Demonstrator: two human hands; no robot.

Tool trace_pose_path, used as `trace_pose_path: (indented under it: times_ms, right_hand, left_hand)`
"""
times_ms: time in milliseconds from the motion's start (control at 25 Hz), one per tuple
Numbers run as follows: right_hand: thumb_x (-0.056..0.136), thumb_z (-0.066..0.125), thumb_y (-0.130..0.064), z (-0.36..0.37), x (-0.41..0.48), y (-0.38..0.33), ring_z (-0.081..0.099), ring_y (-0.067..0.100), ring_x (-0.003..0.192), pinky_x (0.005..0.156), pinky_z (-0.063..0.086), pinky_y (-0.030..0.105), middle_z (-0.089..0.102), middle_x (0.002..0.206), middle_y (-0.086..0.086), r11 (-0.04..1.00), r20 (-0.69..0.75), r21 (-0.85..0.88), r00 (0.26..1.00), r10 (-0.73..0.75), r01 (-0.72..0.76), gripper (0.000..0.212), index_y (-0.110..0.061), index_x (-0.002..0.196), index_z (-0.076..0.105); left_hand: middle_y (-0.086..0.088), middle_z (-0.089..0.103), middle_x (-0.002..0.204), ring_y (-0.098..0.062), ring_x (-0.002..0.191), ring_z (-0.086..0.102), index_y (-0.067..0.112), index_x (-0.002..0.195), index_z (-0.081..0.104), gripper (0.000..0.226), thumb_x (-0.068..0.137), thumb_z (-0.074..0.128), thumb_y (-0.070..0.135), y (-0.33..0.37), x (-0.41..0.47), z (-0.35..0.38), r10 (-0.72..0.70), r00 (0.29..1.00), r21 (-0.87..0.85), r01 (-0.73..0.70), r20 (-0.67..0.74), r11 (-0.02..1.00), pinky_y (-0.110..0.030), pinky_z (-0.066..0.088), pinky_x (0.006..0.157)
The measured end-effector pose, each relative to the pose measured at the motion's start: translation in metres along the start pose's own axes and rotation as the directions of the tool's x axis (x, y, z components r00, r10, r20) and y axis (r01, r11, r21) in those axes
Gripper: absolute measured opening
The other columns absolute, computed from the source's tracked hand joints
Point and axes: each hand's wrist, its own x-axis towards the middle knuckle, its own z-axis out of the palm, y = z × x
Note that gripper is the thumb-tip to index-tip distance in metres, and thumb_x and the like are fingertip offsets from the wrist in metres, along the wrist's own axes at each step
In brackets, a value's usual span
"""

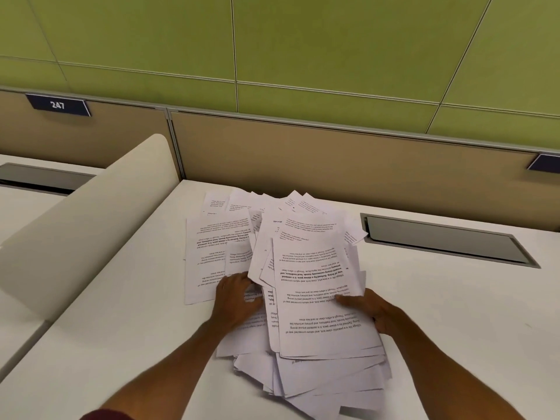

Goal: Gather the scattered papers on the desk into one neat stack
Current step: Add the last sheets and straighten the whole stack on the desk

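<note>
A loose pile of printed white papers (pixel 315 304) lies fanned across the middle of the white desk (pixel 127 322), its sheets skewed at many angles. Flat single sheets (pixel 212 247) spread out to the pile's far left. My left hand (pixel 235 298) lies on the papers at the pile's left side, fingers slipped under a raised bunch of sheets. My right hand (pixel 371 310) grips the right edge of the top sheets, thumb on top. More crooked sheets (pixel 318 386) stick out at the near end of the pile.
A grey recessed cable tray (pixel 445 241) sits in the desk to the right of the papers. A beige curved divider (pixel 81 234) rises on the left. A tan partition (pixel 333 159) with a green wall above closes the back.
</note>
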Motion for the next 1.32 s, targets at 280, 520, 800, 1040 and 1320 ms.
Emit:
trace_pose_path:
  times_ms: [280,520,800,1040,1320]
  right_hand:
    - [0.074,0.079,-0.002,-0.004,-0.012,0.013,0.068,0.04,0.104,0.085,0.057,0.054,0.07,0.115,0.022,0.987,-0.036,0.05,0.988,-0.151,0.152,0.055,-0.002,0.125,0.056]
    - [0.076,0.075,-0.006,-0.03,-0.028,0.004,0.068,0.04,0.106,0.08,0.059,0.048,0.069,0.118,0.021,0.96,0.012,0.137,0.969,-0.248,0.244,0.056,-0.007,0.128,0.054]
    - [0.078,0.074,-0.008,-0.055,-0.041,-0.001,0.065,0.044,0.11,0.081,0.058,0.049,0.065,0.124,0.024,0.98,0.126,0.151,0.981,-0.148,0.129,0.06,-0.005,0.134,0.051]
    - [0.08,0.076,-0.007,-0.061,-0.044,0.013,0.061,0.048,0.113,0.097,0.048,0.062,0.064,0.125,0.025,1.0,0.114,0.009,0.993,-0.015,0.014,0.055,-0.004,0.131,0.054]
    - [0.08,0.075,-0.005,-0.068,-0.049,-0.039,0.072,0.03,0.099,0.088,0.057,0.054,0.07,0.119,0.017,0.915,-0.089,-0.086,0.911,-0.402,0.395,0.046,-0.007,0.123,0.06]
  left_hand:
    - [-0.001,0.071,0.108,-0.025,0.1,0.066,0.018,0.108,0.07,0.074,0.056,0.069,0.07,0.011,0.002,-0.004,-0.008,0.996,-0.148,-0.006,-0.094,0.989,-0.035,0.049,0.083]
    - [-0.018,0.065,0.121,-0.031,0.096,0.069,0.014,0.13,0.049,0.092,0.052,0.091,0.036,0.021,0.021,-0.027,-0.488,0.857,-0.816,0.396,0.165,0.42,-0.039,0.056,0.076]
    - [-0.021,0.068,0.118,-0.038,0.108,0.066,0.012,0.117,0.07,0.048,0.089,0.058,0.049,0.054,0.021,-0.008,-0.134,0.723,-0.717,0.69,0.678,0.099,-0.044,0.057,0.082]
    - [-0.026,0.068,0.114,-0.041,0.105,0.066,-0.001,0.125,0.06,0.065,0.065,0.084,0.007,0.084,0.006,0.03,-0.259,0.674,-0.636,0.739,0.692,0.223,-0.058,0.048,0.096]
    - [-0.011,0.07,0.113,-0.018,0.082,0.073,0.01,0.119,0.061,0.05,0.075,0.073,-0.011,0.143,0.039,0.002,-0.272,0.922,-0.804,0.377,0.277,0.46,-0.034,0.06,0.065]
